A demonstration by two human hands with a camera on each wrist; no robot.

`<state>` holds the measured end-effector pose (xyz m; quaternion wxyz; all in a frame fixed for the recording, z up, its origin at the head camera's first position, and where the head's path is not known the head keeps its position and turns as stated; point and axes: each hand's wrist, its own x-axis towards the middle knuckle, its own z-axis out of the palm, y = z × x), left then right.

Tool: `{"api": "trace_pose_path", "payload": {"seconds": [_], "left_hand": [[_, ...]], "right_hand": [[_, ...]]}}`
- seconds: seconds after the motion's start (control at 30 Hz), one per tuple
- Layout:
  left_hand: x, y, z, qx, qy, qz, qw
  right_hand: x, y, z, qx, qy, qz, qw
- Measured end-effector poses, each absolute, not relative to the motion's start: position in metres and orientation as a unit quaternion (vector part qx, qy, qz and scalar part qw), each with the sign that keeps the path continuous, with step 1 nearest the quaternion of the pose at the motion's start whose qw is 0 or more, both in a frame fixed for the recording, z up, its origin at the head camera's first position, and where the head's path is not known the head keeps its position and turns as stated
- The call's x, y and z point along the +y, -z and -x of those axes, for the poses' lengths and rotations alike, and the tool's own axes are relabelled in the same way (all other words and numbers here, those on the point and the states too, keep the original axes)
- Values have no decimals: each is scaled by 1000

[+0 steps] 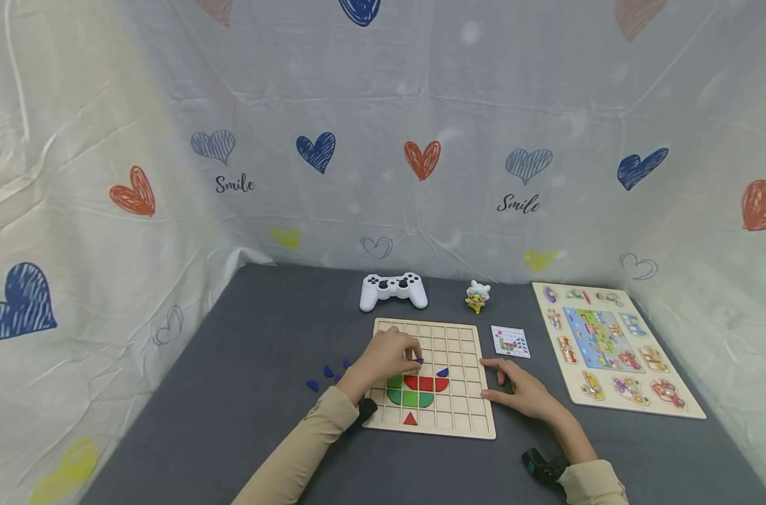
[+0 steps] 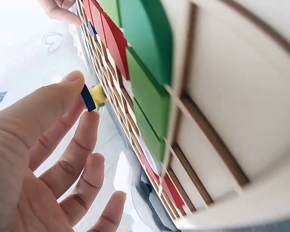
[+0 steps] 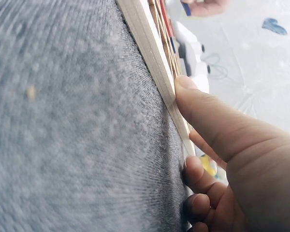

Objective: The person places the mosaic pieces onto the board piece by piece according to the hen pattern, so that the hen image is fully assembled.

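Note:
In the head view my left hand (image 1: 389, 354) is over the wooden grid board (image 1: 461, 407), pinching a small blue piece (image 2: 88, 98) between thumb and finger. The left wrist view shows its other fingers spread loosely. Green pieces (image 1: 410, 399) and red pieces (image 1: 426, 384) sit in the grid, with a red triangle (image 1: 410, 419) nearer me. Another blue piece (image 1: 442, 372) lies just above the red row. At the board's right edge, my right hand (image 1: 522, 393) touches the wood with thumb and forefinger; the right wrist view shows the thumb (image 3: 193, 94) against the rim.
Several loose blue pieces (image 1: 312, 385) lie left of the board. Behind it are a white game controller (image 1: 393, 290) and a small figurine (image 1: 478, 297). A printed pattern card (image 1: 511, 341) and a wooden picture puzzle (image 1: 575, 382) are on the right. Printed cloth hangs around the table.

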<state>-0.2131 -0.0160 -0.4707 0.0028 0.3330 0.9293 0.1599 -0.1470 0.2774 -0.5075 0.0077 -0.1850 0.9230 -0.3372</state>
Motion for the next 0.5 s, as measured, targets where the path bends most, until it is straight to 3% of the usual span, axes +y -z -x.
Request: {"api": "trace_pose_path", "payload": {"seconds": [0.5], "left_hand": [[23,467,222,936,-135,-324,33]], "right_hand": [[278,509,148,925,335,178,12]]}}
